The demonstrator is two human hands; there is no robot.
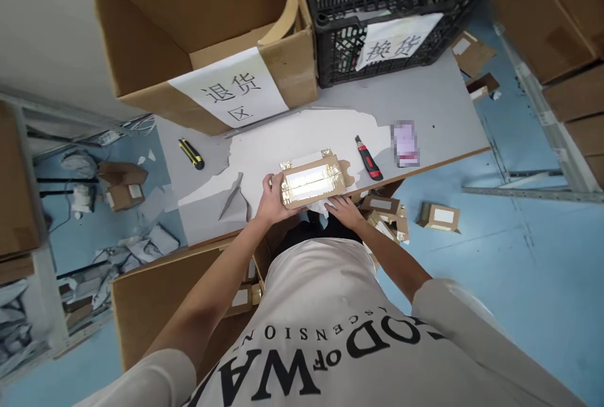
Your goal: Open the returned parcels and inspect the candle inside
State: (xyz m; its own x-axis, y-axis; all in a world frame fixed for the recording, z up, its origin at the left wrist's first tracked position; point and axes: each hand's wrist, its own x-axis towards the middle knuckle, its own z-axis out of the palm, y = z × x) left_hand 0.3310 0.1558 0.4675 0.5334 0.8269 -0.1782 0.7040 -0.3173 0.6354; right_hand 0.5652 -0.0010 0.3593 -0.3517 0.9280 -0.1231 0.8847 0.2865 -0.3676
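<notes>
Gripping the small taped parcel [311,182] at its left end, the left hand [271,200] is closed on it with thumb on top and fingers underneath; the right hand [343,209] lies flat and open at the parcel's near right corner, touching its lower edge without clasping anything. The parcel sits at the near edge of the table [438,105], partly overhanging toward the person's body, its top shiny with clear tape over a white label.

To handle it well, the left hand should pin the box down flat on the table rather than in the air, and the right should work along the tape seam; the tape looks thick and creased, so peeling by fingernail would likely be slow. A red utility knife [369,158] lies just beside the parcel on its right, within easy reach of the right hand; a yellow utility knife [191,153] lies well apart on the left. If a blade is used, cut shallow and away from the holding fingers; whether either blade is extended is hard to tell from here.

A cardboard box [207,36] and a black crate [391,11], each labelled, stand at the far edge.
</notes>
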